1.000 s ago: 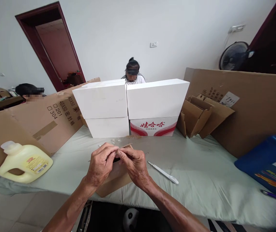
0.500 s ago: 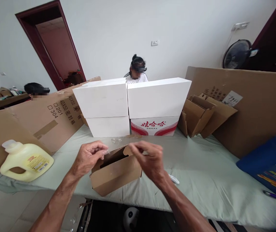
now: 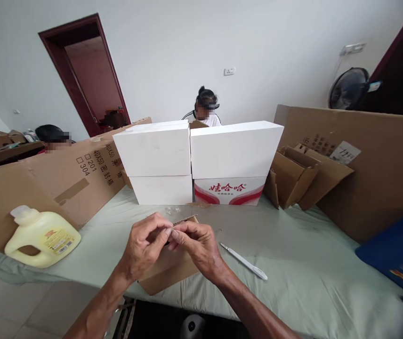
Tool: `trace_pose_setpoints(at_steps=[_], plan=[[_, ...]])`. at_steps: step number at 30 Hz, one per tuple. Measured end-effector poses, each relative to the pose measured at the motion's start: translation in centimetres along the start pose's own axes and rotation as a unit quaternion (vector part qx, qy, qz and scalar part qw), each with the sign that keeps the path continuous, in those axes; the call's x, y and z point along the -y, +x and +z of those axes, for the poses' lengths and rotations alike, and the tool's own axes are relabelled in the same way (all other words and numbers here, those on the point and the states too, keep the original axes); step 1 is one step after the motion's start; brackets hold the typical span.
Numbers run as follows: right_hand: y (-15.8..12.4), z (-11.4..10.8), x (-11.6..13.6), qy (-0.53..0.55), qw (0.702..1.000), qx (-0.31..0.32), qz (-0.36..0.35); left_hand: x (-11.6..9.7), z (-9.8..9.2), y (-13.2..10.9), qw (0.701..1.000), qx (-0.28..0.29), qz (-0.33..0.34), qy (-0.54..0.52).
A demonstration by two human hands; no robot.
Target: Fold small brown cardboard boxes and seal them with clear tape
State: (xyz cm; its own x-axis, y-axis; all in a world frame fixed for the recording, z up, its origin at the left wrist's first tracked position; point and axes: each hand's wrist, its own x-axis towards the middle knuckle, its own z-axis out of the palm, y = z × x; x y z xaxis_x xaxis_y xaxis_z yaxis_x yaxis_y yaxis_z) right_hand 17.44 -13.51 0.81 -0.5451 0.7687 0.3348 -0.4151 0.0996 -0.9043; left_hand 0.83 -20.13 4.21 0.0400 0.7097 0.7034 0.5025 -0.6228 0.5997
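My left hand (image 3: 145, 242) and my right hand (image 3: 201, 245) meet fingertip to fingertip over a small brown cardboard box (image 3: 169, 274). Both are closed in a pinch. What lies between the fingertips is too small to make out now. My hands hide much of the box's top; its front side faces me near the table edge. To the right of my right hand, a white craft knife (image 3: 245, 262) rests on the green cloth. Crumpled clear tape (image 3: 172, 210) lies behind the box.
White cartons (image 3: 152, 150) are stacked in front of a person (image 3: 206, 110). Large cardboard sheets (image 3: 70, 174) flank the table. A yellow jug (image 3: 44, 238) stands left, a blue container (image 3: 397, 252) right. Folded brown boxes (image 3: 295, 176) lean at the back right. Another person's head (image 3: 51, 134) shows at left.
My hands have come together from apart; a small clear scrap showed at my left fingertips before. The craft knife, mostly hidden behind my right arm earlier, is now in full view.
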Motion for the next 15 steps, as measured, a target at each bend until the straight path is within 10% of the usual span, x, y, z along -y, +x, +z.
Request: trace_pose_setpoints(at_steps=[4, 15], plan=[[0.4, -0.9, 0.0, 0.055, 0.997, 0.020, 0.058, 0.6, 0.1, 0.0, 0.991, 0.038, 0.120, 0.036], [-1.4, -1.6, -0.6, -0.032, 0.987, 0.108, 0.114, 2.4, -0.2, -0.1, 0.972, 0.083, 0.152, 0.158]])
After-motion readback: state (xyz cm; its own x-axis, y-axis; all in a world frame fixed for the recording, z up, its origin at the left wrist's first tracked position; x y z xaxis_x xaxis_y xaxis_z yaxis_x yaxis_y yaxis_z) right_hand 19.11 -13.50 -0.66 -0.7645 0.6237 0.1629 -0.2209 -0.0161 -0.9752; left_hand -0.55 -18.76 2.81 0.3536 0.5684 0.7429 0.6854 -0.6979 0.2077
